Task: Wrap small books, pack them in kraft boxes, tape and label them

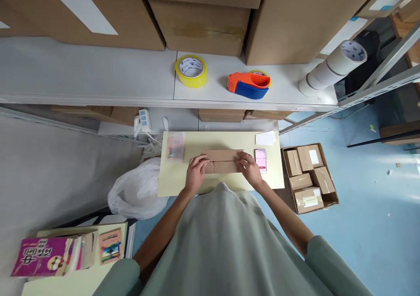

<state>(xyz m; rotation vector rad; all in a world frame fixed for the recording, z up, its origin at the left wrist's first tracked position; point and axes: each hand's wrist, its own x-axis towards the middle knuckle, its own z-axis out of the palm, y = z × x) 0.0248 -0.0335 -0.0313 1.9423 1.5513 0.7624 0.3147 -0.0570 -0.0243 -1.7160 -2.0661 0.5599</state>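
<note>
A: Head view: which step?
B: Left hand and right hand pinch opposite ends of the box, centre of frame; apparently folding.
A: Next move?
B: Likely calls for even pressure from both hands.

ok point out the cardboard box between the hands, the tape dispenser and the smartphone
Cardboard box (225, 167), head view, near panel
Tape dispenser (250, 89), head view, blue side
Smartphone (260, 160), head view, lit screen

Gap btwn L hand & plastic pouch; phone blocks just R of R hand.
</note>
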